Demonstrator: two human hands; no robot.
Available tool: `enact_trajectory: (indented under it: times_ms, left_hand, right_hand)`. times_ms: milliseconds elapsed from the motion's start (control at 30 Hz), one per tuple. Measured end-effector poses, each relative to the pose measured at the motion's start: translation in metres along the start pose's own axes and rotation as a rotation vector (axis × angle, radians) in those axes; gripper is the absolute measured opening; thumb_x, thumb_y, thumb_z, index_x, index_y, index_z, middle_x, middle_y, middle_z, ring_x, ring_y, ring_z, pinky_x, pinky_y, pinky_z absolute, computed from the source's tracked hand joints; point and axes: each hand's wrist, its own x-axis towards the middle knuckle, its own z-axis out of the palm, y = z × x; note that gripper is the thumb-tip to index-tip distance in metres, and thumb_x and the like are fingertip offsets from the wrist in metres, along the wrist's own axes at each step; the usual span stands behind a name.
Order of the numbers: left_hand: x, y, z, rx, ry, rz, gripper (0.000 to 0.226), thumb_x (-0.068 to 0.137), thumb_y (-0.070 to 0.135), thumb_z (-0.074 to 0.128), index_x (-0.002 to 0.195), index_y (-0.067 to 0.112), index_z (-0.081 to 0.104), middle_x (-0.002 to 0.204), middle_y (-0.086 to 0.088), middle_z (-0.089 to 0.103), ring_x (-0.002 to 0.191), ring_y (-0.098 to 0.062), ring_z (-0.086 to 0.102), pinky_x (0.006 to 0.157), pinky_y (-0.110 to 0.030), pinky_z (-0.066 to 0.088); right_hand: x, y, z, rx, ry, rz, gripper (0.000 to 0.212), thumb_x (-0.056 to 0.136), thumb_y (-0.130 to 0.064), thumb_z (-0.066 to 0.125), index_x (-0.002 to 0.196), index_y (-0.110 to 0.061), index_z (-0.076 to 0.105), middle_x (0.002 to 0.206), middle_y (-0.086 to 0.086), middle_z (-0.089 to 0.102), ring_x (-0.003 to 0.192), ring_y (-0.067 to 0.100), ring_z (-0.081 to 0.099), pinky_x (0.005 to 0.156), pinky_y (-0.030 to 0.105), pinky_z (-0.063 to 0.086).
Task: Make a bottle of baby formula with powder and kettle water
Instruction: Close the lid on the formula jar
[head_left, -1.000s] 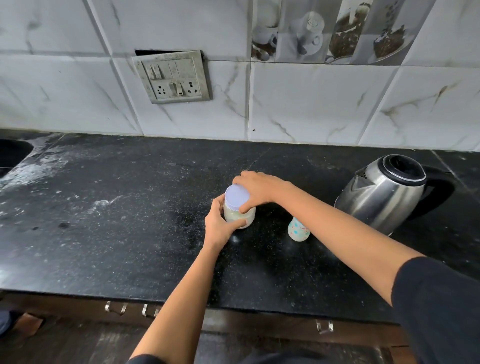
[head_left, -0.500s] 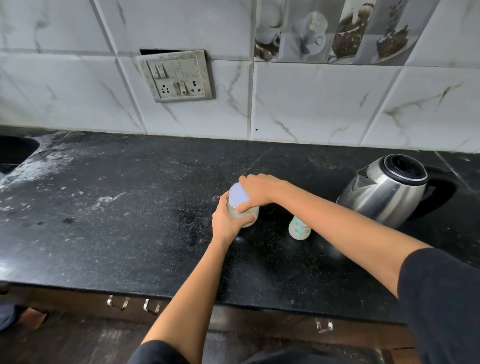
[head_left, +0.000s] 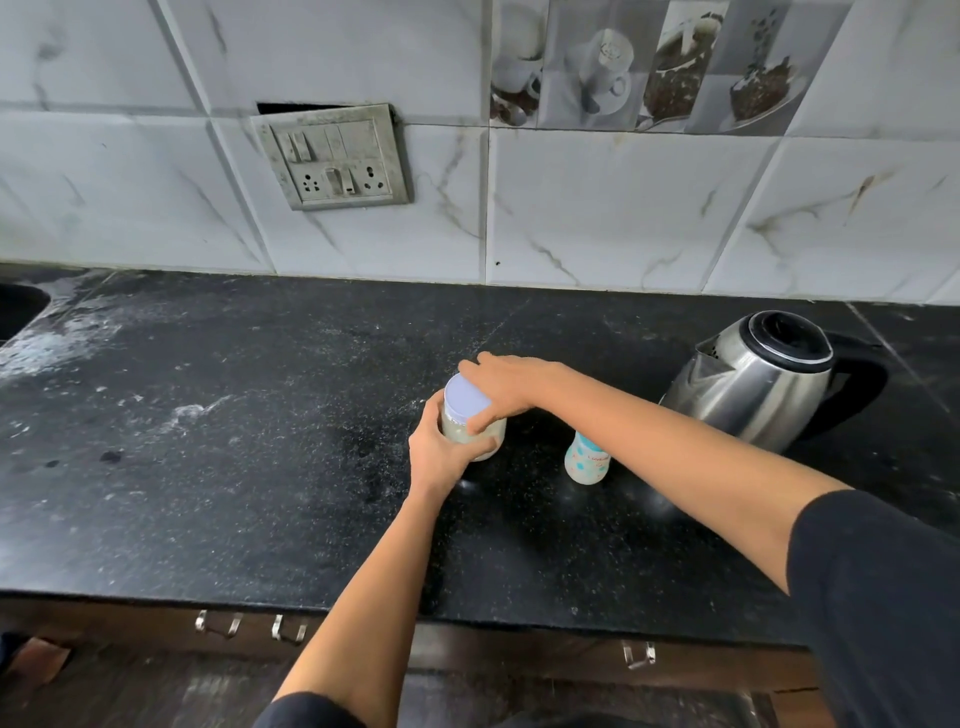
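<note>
**Both hands gripping the powder jar**

The person's left hand is wrapping its fingers and thumb around the body of the powder jar, which is standing on the black countertop. Just beyond it, the right hand is curling over the jar's pale lilac lid, fingers and thumb clamping its rim. Just right of both hands, partly under the right forearm, a small baby bottle is standing upright, apart from the jar. Farther right and back, a steel electric kettle is sitting. Far beyond the hands, up-left, a switch plate is hanging on the tiled wall.
</note>
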Motion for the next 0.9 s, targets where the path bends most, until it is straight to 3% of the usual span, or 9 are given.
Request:
enact_trajectory:
  times_ms: [167, 267, 433, 533, 600, 700, 800, 867, 900]
  left_hand:
    - [0.003, 0.001, -0.003, 0.051, -0.047, 0.04, 0.081, 0.049, 0.032, 0.086, 0.122, 0.033, 0.051, 0.109, 0.016, 0.062, 0.099, 0.0, 0.058, 0.077, -0.013, 0.044]
    - [0.003, 0.0, -0.004, 0.067, -0.047, 0.058, 0.071, 0.051, 0.028, 0.086, 0.109, 0.049, 0.051, 0.106, 0.016, 0.062, 0.097, -0.001, 0.058, 0.074, -0.01, 0.044]
    - [0.001, 0.002, -0.005, 0.057, -0.051, 0.055, 0.074, 0.052, 0.025, 0.085, 0.118, 0.031, 0.052, 0.103, 0.021, 0.059, 0.093, 0.013, 0.054, 0.07, -0.003, 0.04]
    - [0.001, 0.002, -0.006, 0.058, -0.051, 0.047, 0.076, 0.051, 0.026, 0.085, 0.119, 0.033, 0.051, 0.105, 0.02, 0.06, 0.096, 0.009, 0.056, 0.071, -0.005, 0.042]
    - [0.001, 0.003, -0.005, 0.048, -0.047, 0.034, 0.08, 0.052, 0.026, 0.087, 0.122, 0.031, 0.05, 0.109, 0.016, 0.06, 0.098, 0.0, 0.058, 0.068, -0.006, 0.045]
    - [-0.001, 0.005, -0.003, 0.0, -0.023, 0.003, 0.081, 0.057, 0.013, 0.087, 0.128, 0.026, 0.05, 0.112, 0.01, 0.06, 0.094, -0.003, 0.057, 0.054, -0.006, 0.045]
    - [0.0, 0.0, -0.001, 0.018, -0.021, 0.018, 0.079, 0.053, 0.021, 0.087, 0.123, 0.03, 0.052, 0.11, 0.014, 0.062, 0.098, -0.004, 0.059, 0.063, -0.004, 0.043]
    - [0.002, -0.002, -0.001, 0.027, -0.017, -0.002, 0.078, 0.052, 0.024, 0.087, 0.121, 0.033, 0.052, 0.112, 0.016, 0.061, 0.1, -0.001, 0.058, 0.068, -0.003, 0.042]
    - [0.002, 0.0, -0.001, 0.019, -0.015, -0.011, 0.079, 0.052, 0.023, 0.088, 0.122, 0.032, 0.051, 0.113, 0.016, 0.061, 0.1, 0.0, 0.057, 0.069, -0.003, 0.042]
  right_hand:
    - [0.004, 0.01, -0.015, -0.201, -0.106, -0.232, 0.075, 0.076, -0.02, 0.073, 0.139, -0.025, 0.033, 0.125, 0.005, 0.038, 0.111, 0.024, 0.038, 0.077, 0.038, 0.042]
    - [0.006, 0.013, -0.02, -0.277, -0.112, -0.402, 0.073, 0.078, -0.002, 0.068, 0.14, -0.026, 0.038, 0.137, 0.002, 0.036, 0.118, 0.025, 0.035, 0.088, 0.031, 0.037]
    - [0.006, 0.022, -0.019, -0.298, -0.053, -0.555, 0.073, 0.074, 0.013, 0.061, 0.135, -0.025, 0.046, 0.142, 0.001, 0.036, 0.123, 0.026, 0.036, 0.093, 0.031, 0.037]
    - [0.01, 0.018, -0.027, -0.347, -0.09, -0.506, 0.074, 0.075, 0.0, 0.068, 0.138, -0.03, 0.042, 0.135, 0.001, 0.041, 0.113, 0.024, 0.045, 0.086, 0.04, 0.046]
    - [0.012, 0.015, -0.03, -0.335, -0.12, -0.372, 0.072, 0.073, -0.023, 0.076, 0.136, -0.027, 0.041, 0.121, 0.003, 0.046, 0.105, 0.023, 0.049, 0.073, 0.036, 0.043]
    - [0.006, 0.003, -0.018, -0.198, -0.004, -0.069, 0.063, 0.07, -0.061, 0.069, 0.108, -0.013, 0.053, 0.093, 0.002, 0.052, 0.077, 0.022, 0.052, 0.059, 0.031, 0.037]
    - [0.0, -0.007, -0.01, 0.001, 0.037, 0.207, 0.07, 0.076, -0.079, 0.047, 0.067, -0.01, 0.054, 0.058, 0.003, 0.057, 0.049, 0.02, 0.055, 0.06, 0.03, 0.048]
    - [-0.001, -0.001, -0.019, 0.055, -0.063, 0.288, 0.082, 0.074, -0.085, 0.038, 0.072, -0.006, 0.058, 0.056, 0.007, 0.062, 0.052, 0.024, 0.064, 0.066, 0.032, 0.055]
    - [-0.001, 0.005, -0.024, 0.046, -0.093, 0.246, 0.084, 0.073, -0.084, 0.043, 0.09, -0.004, 0.061, 0.071, 0.009, 0.066, 0.066, 0.025, 0.068, 0.073, 0.035, 0.056]
